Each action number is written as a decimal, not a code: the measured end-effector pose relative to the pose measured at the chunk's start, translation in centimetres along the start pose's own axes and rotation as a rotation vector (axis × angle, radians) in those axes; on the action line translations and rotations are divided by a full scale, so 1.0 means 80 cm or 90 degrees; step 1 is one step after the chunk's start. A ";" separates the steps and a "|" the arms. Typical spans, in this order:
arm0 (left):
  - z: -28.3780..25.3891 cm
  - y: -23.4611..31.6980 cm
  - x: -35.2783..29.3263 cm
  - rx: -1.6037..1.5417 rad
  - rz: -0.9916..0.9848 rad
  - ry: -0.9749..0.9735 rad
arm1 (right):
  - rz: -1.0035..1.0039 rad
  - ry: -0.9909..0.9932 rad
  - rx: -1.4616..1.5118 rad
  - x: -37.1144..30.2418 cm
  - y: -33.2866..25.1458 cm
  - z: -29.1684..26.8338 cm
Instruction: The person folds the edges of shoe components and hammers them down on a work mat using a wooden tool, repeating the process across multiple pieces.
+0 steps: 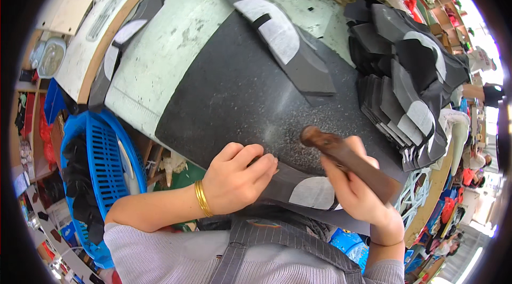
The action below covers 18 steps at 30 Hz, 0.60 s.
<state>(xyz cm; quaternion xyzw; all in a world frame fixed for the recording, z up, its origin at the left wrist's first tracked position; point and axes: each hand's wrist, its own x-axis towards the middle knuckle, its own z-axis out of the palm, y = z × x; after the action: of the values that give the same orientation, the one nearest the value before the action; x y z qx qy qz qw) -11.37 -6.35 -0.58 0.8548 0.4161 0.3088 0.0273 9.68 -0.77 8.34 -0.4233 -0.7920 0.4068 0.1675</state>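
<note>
Right hand [360, 198] clamps a tool [341, 153]; left hand [234, 180] curls, grip unclear. Between them, gray piece [309, 192] at near edge of mat [224, 86].

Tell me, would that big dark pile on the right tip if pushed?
The pile might slump rather than tip whole, since its pieces overlap unevenly. The fanned ones in front could slide apart, looking thin and loose.

Lt-grey knit top [154, 252] w/ dk apron [290, 242]
Top ribbed, sleeves [118, 238] end nr elbows; apron dk grey w/ thin pale stripes + strap [229, 264]; gold-col. bangles [201, 198], L wrist [214, 197]; thin dk band [388, 244], R wrist [387, 229].
</note>
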 end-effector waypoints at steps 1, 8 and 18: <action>-0.005 -0.001 0.007 0.006 0.024 -0.007 | -0.050 -0.031 -0.049 -0.002 -0.003 0.001; 0.003 0.004 0.000 -0.038 0.014 0.059 | -0.044 -0.016 -0.042 0.009 -0.008 0.007; 0.049 0.080 0.104 -0.164 0.260 -0.149 | 0.273 0.337 0.429 -0.116 0.075 -0.033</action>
<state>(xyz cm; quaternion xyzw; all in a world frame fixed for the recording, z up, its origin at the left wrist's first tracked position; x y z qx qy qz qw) -0.92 -3.62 2.45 0.9405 0.1860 0.2572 0.1208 19.97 -5.06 5.99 -0.5884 -0.4407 0.5447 0.4036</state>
